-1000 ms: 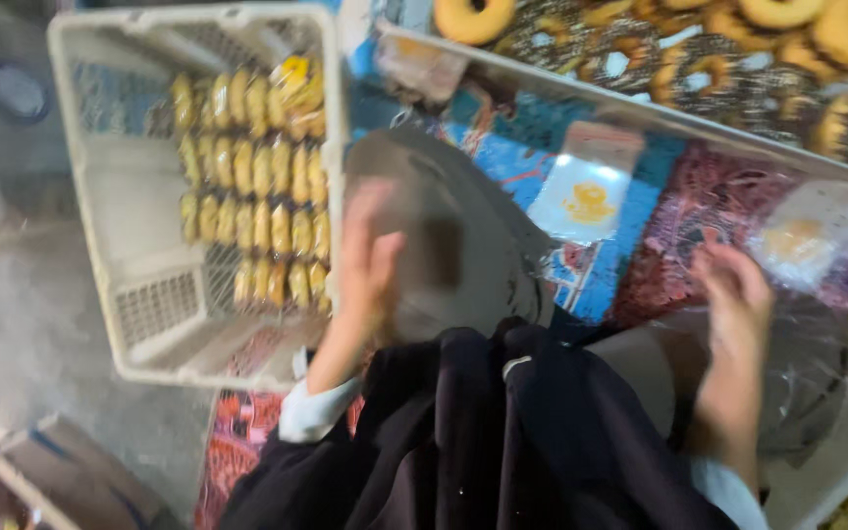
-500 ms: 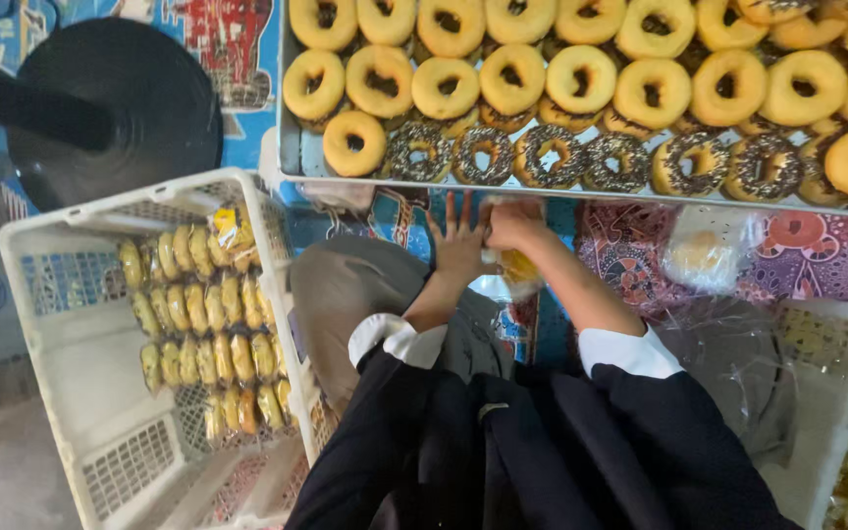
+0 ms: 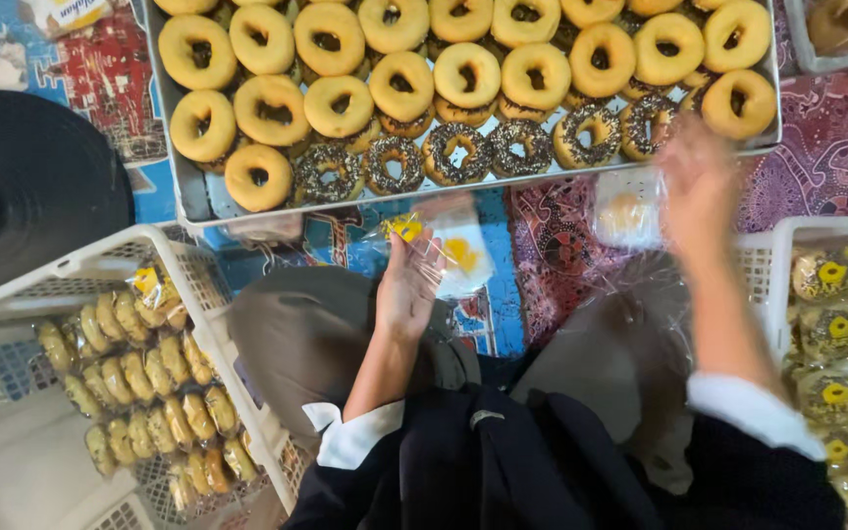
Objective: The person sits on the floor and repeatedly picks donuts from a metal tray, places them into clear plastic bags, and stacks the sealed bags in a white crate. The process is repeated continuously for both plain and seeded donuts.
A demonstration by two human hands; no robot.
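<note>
Clear plastic bag point(image 3: 449, 250) sits in left hand's point(image 3: 409, 285) grip.

Golden-yellow doughnuts point(image 3: 463, 74) and dark chocolate-sprinkled ones point(image 3: 395, 165) fill a grey tray point(image 3: 181, 177) on a cloth point(image 3: 836, 147) patterned purple, red and blue — white crates point(image 3: 71, 270) flank black-and-white sleeves point(image 3: 355, 442), and a clear bag point(image 3: 449, 250) shows a yellow spot.

Colourful patterned mat point(image 3: 836, 147) on floor, black round object point(image 3: 31, 186)
</note>
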